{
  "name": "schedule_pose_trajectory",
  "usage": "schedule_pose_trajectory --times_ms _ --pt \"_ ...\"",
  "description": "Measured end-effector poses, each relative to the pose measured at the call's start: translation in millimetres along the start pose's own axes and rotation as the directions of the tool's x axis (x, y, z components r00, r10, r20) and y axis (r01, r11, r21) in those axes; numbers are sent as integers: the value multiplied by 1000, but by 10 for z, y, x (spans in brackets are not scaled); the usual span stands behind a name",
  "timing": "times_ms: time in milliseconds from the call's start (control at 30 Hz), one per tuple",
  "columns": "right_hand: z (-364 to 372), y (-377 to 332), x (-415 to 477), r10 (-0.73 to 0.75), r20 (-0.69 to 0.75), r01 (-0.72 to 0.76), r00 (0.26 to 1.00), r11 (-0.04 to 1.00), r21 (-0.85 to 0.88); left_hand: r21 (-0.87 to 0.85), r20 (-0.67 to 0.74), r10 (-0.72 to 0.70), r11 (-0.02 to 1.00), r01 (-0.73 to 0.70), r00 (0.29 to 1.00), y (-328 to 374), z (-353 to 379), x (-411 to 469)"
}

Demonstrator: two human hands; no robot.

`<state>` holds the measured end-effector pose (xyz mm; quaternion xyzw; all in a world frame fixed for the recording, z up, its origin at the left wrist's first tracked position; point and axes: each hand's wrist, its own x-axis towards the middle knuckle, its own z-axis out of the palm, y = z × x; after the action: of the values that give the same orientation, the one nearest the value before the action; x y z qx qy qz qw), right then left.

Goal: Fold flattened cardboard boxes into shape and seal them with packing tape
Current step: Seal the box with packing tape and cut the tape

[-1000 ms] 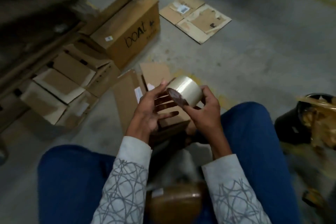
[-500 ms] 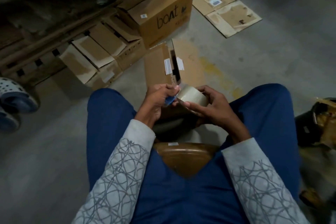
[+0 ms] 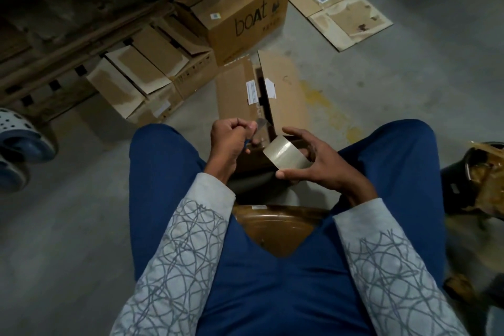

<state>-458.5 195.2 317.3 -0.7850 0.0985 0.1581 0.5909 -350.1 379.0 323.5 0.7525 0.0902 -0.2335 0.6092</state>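
Two hands, tape started
Your left fingers (image 3: 246,128) have pulled the tape end (image 3: 261,125) free, right fingers (image 3: 297,133) clasp the roll (image 3: 286,154); box (image 3: 234,93) seam next.

Bare floor (image 3: 395,95) ahead to the right; open box (image 3: 234,95) dead ahead, boat box (image 3: 245,22) and stacked cartons (image 3: 141,73) front-left

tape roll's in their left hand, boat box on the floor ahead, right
No: in the head view the right hand holds the tape roll; the left hand only pinches its loose end. The boat box is on the floor ahead.
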Motion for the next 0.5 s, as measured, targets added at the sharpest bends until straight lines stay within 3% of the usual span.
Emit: schedule_pose_trajectory --times_ms 100,267,333,500 --pt "97 46 12 -17 -96 1 995 986 -168 5 129 -4 1000 3 992 25 -28 -12" --pt "87 -5 -24 -270 -251 204 930 944 -260 -79 182 -109 989 125 977 52 -183 18" --pt "76 -5 10 -331 -299 233 895 919 -318 -174 265 -145 965 195 953 62 -214 24" --pt "9 71 60 -341 -410 235 846 928 -288 -474 541 -160 753 457 826 58 -288 12"
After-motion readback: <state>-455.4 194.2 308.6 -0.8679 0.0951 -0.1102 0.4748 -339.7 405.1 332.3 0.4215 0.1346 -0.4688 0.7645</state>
